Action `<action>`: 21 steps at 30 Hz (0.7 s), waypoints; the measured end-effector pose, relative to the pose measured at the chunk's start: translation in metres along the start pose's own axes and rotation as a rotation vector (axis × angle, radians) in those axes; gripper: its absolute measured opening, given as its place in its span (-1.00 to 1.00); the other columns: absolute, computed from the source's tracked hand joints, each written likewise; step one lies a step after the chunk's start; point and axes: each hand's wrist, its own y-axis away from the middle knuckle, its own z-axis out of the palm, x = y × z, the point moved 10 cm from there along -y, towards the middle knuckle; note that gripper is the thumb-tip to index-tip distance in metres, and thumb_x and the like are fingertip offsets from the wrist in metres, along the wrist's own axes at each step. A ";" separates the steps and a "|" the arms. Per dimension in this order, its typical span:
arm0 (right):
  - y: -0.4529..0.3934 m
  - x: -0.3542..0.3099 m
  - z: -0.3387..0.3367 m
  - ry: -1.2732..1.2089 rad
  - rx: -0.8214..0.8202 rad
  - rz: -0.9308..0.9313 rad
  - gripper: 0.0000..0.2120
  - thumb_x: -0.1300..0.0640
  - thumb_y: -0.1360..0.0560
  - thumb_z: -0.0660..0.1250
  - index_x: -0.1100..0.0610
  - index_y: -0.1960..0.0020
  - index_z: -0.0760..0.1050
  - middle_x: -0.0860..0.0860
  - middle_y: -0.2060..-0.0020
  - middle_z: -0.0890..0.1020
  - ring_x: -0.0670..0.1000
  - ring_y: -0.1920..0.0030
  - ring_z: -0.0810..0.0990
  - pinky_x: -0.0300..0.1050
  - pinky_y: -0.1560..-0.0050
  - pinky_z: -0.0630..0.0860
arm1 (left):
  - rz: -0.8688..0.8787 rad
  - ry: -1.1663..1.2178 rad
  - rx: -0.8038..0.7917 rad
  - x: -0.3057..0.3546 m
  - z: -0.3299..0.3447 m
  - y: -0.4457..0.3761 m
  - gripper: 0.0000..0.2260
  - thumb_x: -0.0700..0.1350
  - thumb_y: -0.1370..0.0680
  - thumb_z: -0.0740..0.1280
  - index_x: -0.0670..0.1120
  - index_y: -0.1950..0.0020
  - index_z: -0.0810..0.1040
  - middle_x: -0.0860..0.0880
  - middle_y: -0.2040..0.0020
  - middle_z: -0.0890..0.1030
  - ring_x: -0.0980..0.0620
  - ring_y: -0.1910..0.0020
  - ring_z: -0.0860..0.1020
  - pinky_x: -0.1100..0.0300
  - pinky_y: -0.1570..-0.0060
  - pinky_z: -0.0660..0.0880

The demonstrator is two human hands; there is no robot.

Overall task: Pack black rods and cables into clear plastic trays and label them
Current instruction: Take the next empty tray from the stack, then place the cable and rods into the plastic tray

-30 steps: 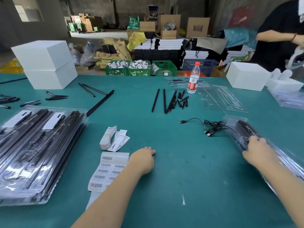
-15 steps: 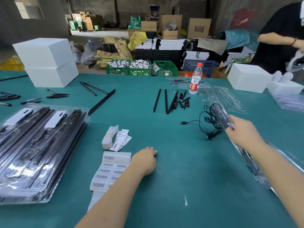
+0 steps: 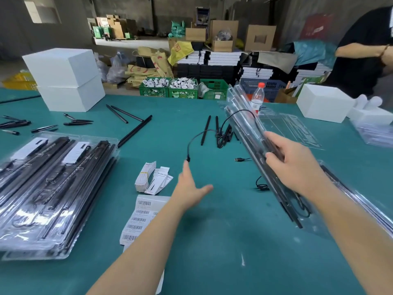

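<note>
Right hand (image 3: 297,165): fingers curled round a clear plastic tray (image 3: 251,133) loaded with black rods, held tilted above the green table (image 3: 212,241), far end toward 11 o'clock. Left hand (image 3: 189,188): fingers straight and spread, holding nothing, fingertips just below the plug end of a black cable (image 3: 204,133) that arcs out of the tray. At 9 o'clock, stacked packed trays (image 3: 53,188); between them and the left hand, barcode labels (image 3: 140,218). At 12 o'clock, loose black rods (image 3: 206,129).
</note>
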 end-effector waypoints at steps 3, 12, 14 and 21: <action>0.015 -0.006 0.006 -0.034 -0.015 0.008 -0.48 0.19 -0.59 0.27 -0.07 -0.51 0.32 -0.19 -0.08 0.59 -0.32 0.16 0.57 -0.55 0.25 0.41 | 0.080 0.035 0.349 0.024 -0.060 -0.001 0.15 0.11 -0.36 0.58 0.03 -0.63 -0.23 -0.10 -0.64 -0.10 -0.02 -0.61 -0.05 -0.01 -0.56 -0.01; 0.048 -0.025 0.048 -0.131 -0.057 0.002 -0.48 0.26 -0.59 0.25 0.01 -0.52 0.32 -0.09 -0.16 0.58 -0.22 0.08 0.52 -0.63 0.07 0.29 | 0.203 0.352 0.091 0.064 -0.037 0.004 -0.83 -0.02 -0.67 0.23 0.07 -0.22 0.55 0.01 -0.04 0.67 0.15 0.16 0.65 0.12 0.04 0.57; 0.051 -0.030 0.055 -0.135 -0.063 -0.001 -0.48 0.28 -0.59 0.24 0.03 -0.52 0.33 -0.04 -0.13 0.58 -0.15 0.08 0.48 -0.64 0.06 0.26 | 0.042 0.512 -0.050 0.052 -0.018 0.005 -0.77 0.04 -0.69 0.15 0.07 -0.20 0.58 -0.02 -0.13 0.65 0.08 0.36 0.60 0.18 0.29 0.46; 0.051 -0.042 0.062 -0.111 -0.081 -0.013 -0.48 0.31 -0.58 0.24 0.05 -0.51 0.33 -0.10 -0.09 0.52 -0.18 0.00 0.42 -0.65 0.05 0.22 | -0.096 0.694 -0.575 0.040 0.022 0.031 -0.50 0.31 -0.61 0.15 0.00 -0.30 0.60 -0.11 -0.05 0.70 0.06 0.43 0.27 0.19 0.31 0.26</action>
